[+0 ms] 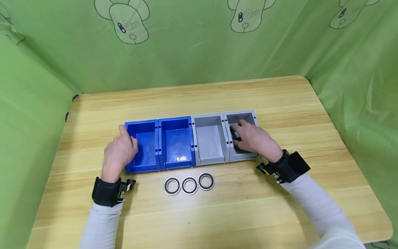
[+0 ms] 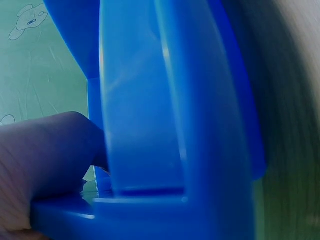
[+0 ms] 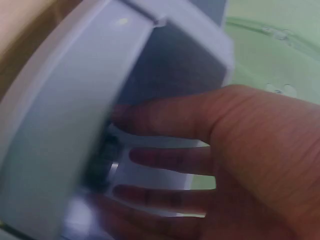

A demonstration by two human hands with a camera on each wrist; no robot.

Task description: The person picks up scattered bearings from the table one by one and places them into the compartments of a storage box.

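My left hand grips the left side wall of the outermost blue bin. In the left wrist view the thumb reaches over the wall of that bin. My right hand is down inside the rightmost grey bin, its fingers round a dark ring-shaped bearing. From the right wrist, the bearing shows as a dark shape with a metal glint by the fingertips, partly hidden by the bin's front wall.
Three bearings with black seals and metal rims lie in a row in front of the bins. Between the outer bins stand a second blue bin and another grey bin, side by side. Green cloth hangs behind the wooden table.
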